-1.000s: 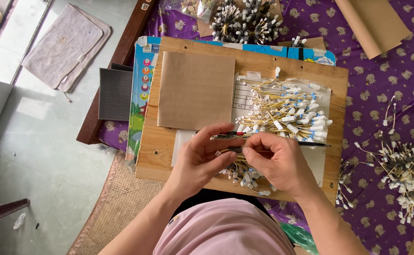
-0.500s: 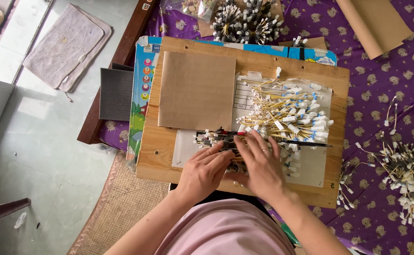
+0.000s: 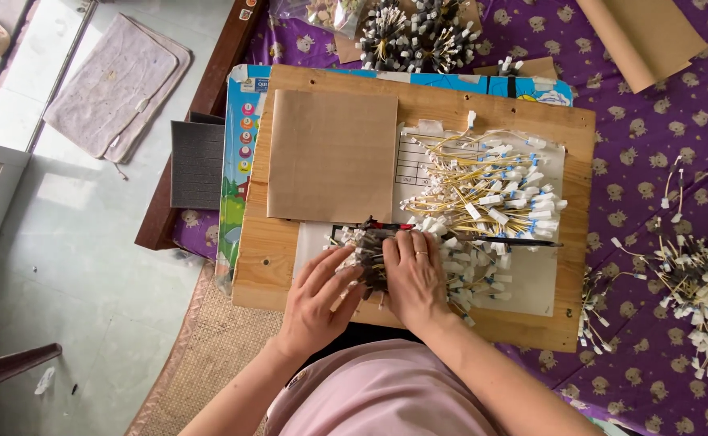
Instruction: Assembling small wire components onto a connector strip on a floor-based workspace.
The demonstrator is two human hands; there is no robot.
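Note:
Both my hands press on a dark bundle of small wired connectors [image 3: 368,257] lying on a white sheet at the near edge of a wooden board [image 3: 289,266]. My left hand [image 3: 319,303] spreads its fingers over the bundle's left side. My right hand [image 3: 416,276], with a ring on one finger, lies flat over its right side. A loose heap of yellow wires with white plugs [image 3: 491,190] spreads just beyond my right hand. A thin dark rod [image 3: 523,239] runs rightward from under my fingers.
A brown card sheet [image 3: 331,155] lies on the board's far left. A purple patterned cloth [image 3: 653,145] holds more wire bunches at right [image 3: 697,282] and at top [image 3: 418,32]. A rolled brown paper [image 3: 640,32] lies top right. Tiled floor and a mat [image 3: 120,85] are at left.
My hands moved left and down from the board's middle onto the dark bundle. They went from pinching something small between the fingertips to lying flat over the bundle.

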